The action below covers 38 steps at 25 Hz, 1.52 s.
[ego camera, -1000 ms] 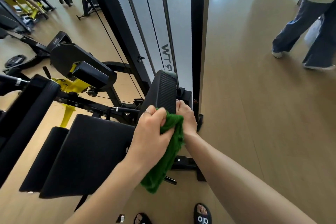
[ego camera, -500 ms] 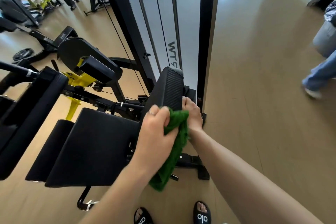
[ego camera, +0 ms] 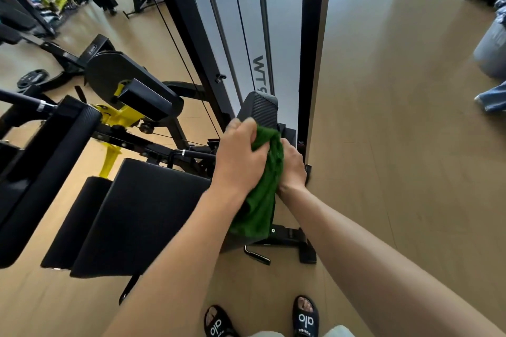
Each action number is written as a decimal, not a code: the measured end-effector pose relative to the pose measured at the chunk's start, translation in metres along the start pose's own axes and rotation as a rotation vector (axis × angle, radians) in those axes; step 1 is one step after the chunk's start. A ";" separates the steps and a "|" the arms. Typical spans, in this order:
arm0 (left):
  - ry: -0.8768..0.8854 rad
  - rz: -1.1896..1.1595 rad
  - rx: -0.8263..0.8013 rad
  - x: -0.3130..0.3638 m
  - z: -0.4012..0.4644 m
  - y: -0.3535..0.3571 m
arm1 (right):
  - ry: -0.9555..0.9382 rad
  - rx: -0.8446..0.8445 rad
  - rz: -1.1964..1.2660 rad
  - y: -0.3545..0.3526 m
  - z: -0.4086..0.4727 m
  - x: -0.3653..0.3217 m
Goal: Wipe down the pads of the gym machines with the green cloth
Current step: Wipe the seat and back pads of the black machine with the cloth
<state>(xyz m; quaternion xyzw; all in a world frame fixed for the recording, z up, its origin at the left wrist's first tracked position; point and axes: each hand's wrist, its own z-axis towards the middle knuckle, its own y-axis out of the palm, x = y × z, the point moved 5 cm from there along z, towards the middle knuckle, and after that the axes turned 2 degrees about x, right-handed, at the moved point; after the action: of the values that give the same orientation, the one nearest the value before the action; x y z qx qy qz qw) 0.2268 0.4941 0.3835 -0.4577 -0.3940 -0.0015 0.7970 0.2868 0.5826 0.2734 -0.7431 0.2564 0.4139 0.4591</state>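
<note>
My left hand (ego camera: 238,156) grips the bunched green cloth (ego camera: 262,194), which hangs down from the fist. The cloth is pressed against the lower part of a black ribbed upright pad (ego camera: 260,108) of a gym machine. My right hand (ego camera: 291,167) is closed on the right side of that pad's base, beside the cloth; whether it also holds the cloth is hidden. A flat black seat pad (ego camera: 142,213) lies to the left, below my left forearm. A roller pad (ego camera: 41,178) sits further left.
The machine's black frame post (ego camera: 312,44) and white weight-stack cover (ego camera: 246,22) stand right behind the upright pad. Yellow lever parts (ego camera: 115,117) and more machines are to the left. A person's leg (ego camera: 492,98) is at the right edge. Wooden floor (ego camera: 397,145) stretches right.
The view has shifted a little, and both hands with the cloth sit slightly higher on the upright pad. The walking person at the right has moved almost out of view.
</note>
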 end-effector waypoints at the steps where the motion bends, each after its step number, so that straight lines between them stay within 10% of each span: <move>1: -0.007 0.011 0.005 0.001 0.011 0.002 | 0.001 -0.005 0.023 -0.001 -0.003 0.000; 9: 0.113 -0.004 -0.189 0.003 -0.092 -0.025 | -0.004 -0.019 0.013 -0.001 -0.004 0.001; 21: 0.053 0.148 -0.072 0.001 0.093 0.038 | -0.038 0.013 -0.044 -0.004 0.008 -0.002; 30: 0.002 -0.016 -0.137 0.001 -0.011 -0.006 | -0.023 -0.078 -0.099 0.000 0.010 -0.001; 38: -0.006 0.077 -0.098 -0.005 0.117 0.038 | 0.057 -0.042 -0.032 -0.002 0.017 -0.005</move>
<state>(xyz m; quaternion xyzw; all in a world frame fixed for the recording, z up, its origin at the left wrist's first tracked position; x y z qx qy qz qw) 0.1636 0.5999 0.3845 -0.5111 -0.3780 0.0112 0.7719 0.2793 0.5988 0.2747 -0.7681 0.2488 0.3902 0.4426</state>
